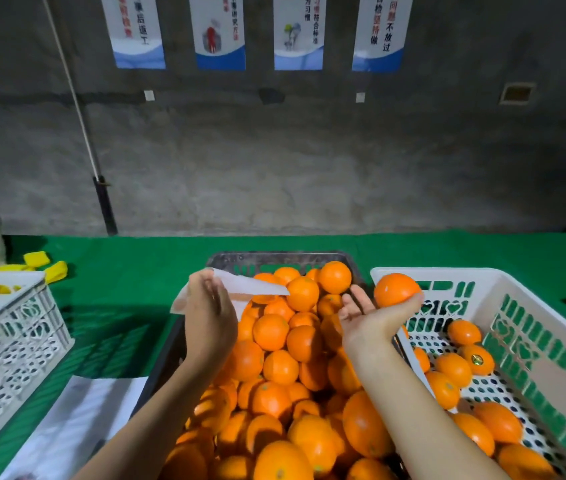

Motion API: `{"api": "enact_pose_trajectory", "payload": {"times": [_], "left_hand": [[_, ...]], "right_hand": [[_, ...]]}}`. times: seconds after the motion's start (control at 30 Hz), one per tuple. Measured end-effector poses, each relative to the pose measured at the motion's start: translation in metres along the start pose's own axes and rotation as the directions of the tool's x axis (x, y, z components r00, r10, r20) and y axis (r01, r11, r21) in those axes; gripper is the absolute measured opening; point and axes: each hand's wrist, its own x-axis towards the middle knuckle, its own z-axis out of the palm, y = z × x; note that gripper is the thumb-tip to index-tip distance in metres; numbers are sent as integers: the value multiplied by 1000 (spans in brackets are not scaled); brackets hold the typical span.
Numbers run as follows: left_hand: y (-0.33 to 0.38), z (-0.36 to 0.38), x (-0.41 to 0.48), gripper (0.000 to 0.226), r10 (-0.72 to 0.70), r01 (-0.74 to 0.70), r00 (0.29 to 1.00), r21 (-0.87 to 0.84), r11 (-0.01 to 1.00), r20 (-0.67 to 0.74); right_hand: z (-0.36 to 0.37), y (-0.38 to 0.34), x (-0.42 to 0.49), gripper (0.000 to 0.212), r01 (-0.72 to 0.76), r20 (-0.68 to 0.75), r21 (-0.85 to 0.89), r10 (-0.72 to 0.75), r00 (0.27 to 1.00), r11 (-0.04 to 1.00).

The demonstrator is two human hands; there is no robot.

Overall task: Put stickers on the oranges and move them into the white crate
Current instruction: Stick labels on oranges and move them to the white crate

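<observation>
A dark crate (pixel 274 258) in the middle is heaped with oranges (pixel 274 368). To its right stands the white crate (pixel 447 271), holding several oranges (pixel 454 368); one of them shows a sticker (pixel 476 358). My left hand (pixel 208 313) is raised over the dark crate and pinches a white sticker sheet (pixel 257 287). My right hand (pixel 368 317) is turned palm up at the white crate's near-left rim. One orange (pixel 395 289) rests on its outstretched fingertips, with the thumb apart from it. I see no sticker on the side of that orange facing me.
A green cloth (pixel 136 271) covers the table. A second white crate (pixel 7 341) stands at the left edge, with yellow pieces (pixel 45 266) behind it. White paper sheets (pixel 77 420) lie in front of the dark crate's left side. A concrete wall stands behind the table.
</observation>
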Motion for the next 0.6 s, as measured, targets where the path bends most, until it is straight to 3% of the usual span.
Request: {"api": "enact_pose_trajectory", "payload": {"times": [0.13,0.27,0.33,0.4,0.47,0.53,0.6], "left_hand": [[-2,2,-4,15,44,-51,996,83,995,82],[-4,4,-5,17,-3,-6,993,79,997,118],[-5,4,-5,16,-10,2,991,60,998,137],[-4,5,-5,13,-15,11,987,30,1000,163],[-4,5,-6,12,-18,19,981,-5,1000,195],[-3,5,-7,13,-1,9,974,-35,999,227],[-2,4,-7,13,13,7,967,-79,997,255]], "right_hand": [[2,6,-2,80,109,29,-60,-107,994,992],[8,20,-8,57,134,120,-307,-102,988,942],[10,30,-14,39,224,212,-470,-137,968,854],[8,41,-18,21,439,371,-612,-251,894,657],[0,49,-17,13,680,604,-653,-314,733,332],[-7,55,-16,23,827,809,-560,-255,530,-57],[-11,60,-14,33,855,915,-404,-155,373,-326]]}}
